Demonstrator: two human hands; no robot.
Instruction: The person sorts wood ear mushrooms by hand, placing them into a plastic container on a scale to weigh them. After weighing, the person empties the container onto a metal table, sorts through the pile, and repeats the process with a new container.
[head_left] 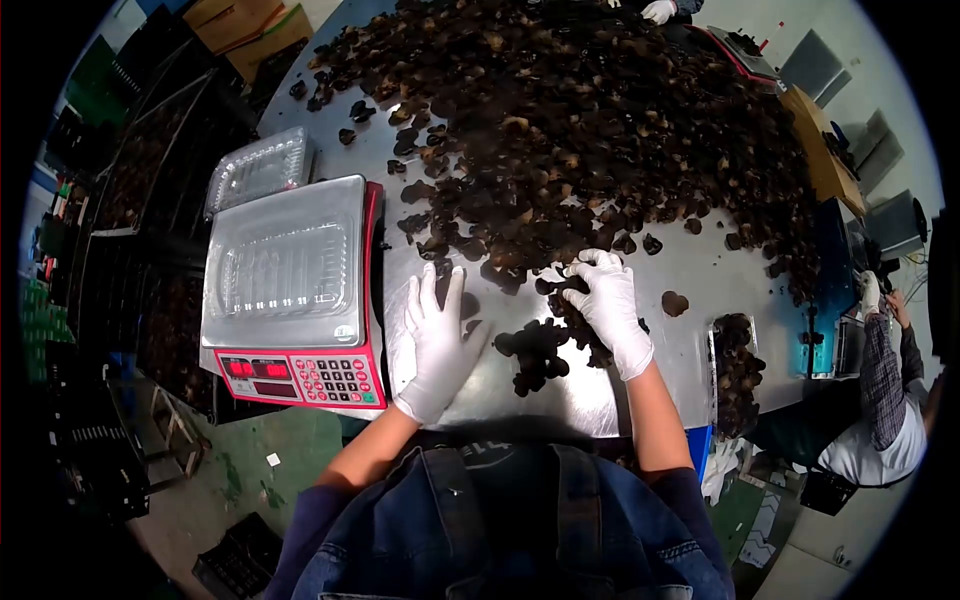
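while both gloved hands lie spread, left hand [437, 345] flat beside small mushroom pile [535, 350], right hand [608, 305] touching it

No readable text — scale [300, 375] display and keypad too blurred, nothing else legible

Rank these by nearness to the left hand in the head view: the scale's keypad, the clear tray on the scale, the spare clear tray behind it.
From the left hand:
1. Scale's keypad, just to its left.
2. Clear tray on the scale, farther left and up.
3. Spare clear tray, beyond the scale, farthest.

Scale display [252, 368] digits blurred; co-worker's glove [658, 10] cut off by top edge.
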